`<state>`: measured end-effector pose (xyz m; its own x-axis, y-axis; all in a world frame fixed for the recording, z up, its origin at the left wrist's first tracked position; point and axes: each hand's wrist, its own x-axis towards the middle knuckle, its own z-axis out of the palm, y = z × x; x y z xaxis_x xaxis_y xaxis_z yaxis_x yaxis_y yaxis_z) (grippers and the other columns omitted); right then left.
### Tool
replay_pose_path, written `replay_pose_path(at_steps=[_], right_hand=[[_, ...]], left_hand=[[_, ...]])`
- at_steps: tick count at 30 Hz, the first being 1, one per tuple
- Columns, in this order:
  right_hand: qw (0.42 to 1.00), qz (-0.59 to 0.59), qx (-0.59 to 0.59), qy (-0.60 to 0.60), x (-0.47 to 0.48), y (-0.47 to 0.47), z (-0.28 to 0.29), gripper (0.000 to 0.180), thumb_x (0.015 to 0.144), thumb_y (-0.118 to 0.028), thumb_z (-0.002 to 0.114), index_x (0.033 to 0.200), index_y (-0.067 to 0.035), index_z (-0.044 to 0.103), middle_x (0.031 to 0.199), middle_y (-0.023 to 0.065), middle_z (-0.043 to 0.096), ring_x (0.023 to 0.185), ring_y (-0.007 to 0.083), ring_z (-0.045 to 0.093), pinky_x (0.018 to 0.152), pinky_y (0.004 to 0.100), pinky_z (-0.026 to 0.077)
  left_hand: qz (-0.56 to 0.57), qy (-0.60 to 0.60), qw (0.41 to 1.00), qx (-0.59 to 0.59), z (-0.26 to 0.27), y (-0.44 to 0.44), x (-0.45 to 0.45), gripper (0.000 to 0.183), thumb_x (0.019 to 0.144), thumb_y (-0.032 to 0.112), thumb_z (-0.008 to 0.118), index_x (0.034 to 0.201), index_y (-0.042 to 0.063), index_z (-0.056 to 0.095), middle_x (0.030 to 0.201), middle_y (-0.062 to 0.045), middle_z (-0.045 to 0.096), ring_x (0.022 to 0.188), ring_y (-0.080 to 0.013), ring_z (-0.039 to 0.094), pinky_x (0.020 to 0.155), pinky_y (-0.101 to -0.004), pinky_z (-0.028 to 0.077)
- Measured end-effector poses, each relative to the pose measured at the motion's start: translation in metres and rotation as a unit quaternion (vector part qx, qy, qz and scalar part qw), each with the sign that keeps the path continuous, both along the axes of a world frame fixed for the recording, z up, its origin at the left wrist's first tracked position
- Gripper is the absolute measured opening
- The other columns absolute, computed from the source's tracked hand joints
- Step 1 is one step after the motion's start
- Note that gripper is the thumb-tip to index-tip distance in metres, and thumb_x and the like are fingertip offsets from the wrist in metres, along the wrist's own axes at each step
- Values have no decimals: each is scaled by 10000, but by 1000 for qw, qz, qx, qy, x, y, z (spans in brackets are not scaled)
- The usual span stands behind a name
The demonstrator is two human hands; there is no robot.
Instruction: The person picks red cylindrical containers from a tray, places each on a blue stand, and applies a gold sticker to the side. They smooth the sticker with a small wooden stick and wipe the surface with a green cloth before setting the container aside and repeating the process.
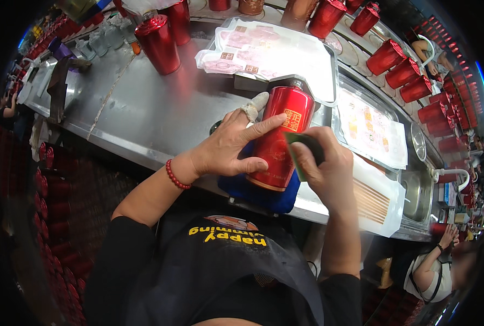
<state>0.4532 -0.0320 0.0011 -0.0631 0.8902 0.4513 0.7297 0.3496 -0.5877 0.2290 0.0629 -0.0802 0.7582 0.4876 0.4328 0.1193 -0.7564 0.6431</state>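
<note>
A glossy red bottle (293, 98) leans back on a blue cloth (291, 197), its clear neck pointing away from me. It carries a gold-framed decal (293, 119) and fainter gold printing lower down. My left hand (225, 142) holds the bottle from the left, index finger on the decal's edge and thumb on the lower front. Pale coverings wrap one or more of its fingertips. My right hand (331, 163) pinches a flat scraper with a dark grip and a green blade (295, 161), slightly blurred, at the bottle's right side. Whether the blade touches the bottle, I cannot tell.
Printed decal sheets (274, 45) lie over a tray beyond the bottle. More sheets (368, 126) and a brown-striped sheet (372, 199) lie to the right, near a sink (417, 195). Red bottles (158, 45) stand around the metal bench (144, 102). Another person (433, 269) is at right.
</note>
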Motion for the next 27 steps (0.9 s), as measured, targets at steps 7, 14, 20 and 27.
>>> replay_pose_path(at_steps=[7, 14, 20, 27], right_hand=[[958, 37, 75, -274, 4, 37, 24, 148, 844, -107, 791, 908, -86, 658, 795, 65, 671, 742, 217, 668, 670, 370, 477], [989, -56, 31, -130, 16, 60, 17, 128, 848, -146, 769, 941, -93, 698, 773, 69, 612, 700, 211, 616, 668, 375, 479], [954, 251, 72, -145, -32, -20, -2, 118, 765, -117, 704, 881, -96, 691, 786, 20, 475, 694, 176, 523, 712, 378, 409], [859, -112, -121, 485, 12, -39, -37, 195, 998, -189, 687, 1049, -13, 622, 831, -10, 664, 719, 67, 604, 647, 211, 504]], left_hand=[[210, 71, 969, -111, -13, 7, -31, 626, 1000, 505, 571, 1463, 88, 504, 1357, -281, 520, 1225, -432, 509, 1083, -489, 394], [267, 269, 924, -51, -14, 20, -32, 574, 964, 392, 645, 1407, 42, 541, 1246, -276, 522, 1185, -424, 479, 1041, -475, 394], [238, 305, 922, -24, -13, 0, -41, 611, 874, 363, 739, 1355, 51, 528, 1310, -290, 507, 1236, -421, 458, 1043, -511, 376], [222, -28, 918, -327, -7, 1, -51, 305, 989, 145, 643, 1240, 65, 490, 1048, -38, 641, 850, -128, 633, 757, -267, 522]])
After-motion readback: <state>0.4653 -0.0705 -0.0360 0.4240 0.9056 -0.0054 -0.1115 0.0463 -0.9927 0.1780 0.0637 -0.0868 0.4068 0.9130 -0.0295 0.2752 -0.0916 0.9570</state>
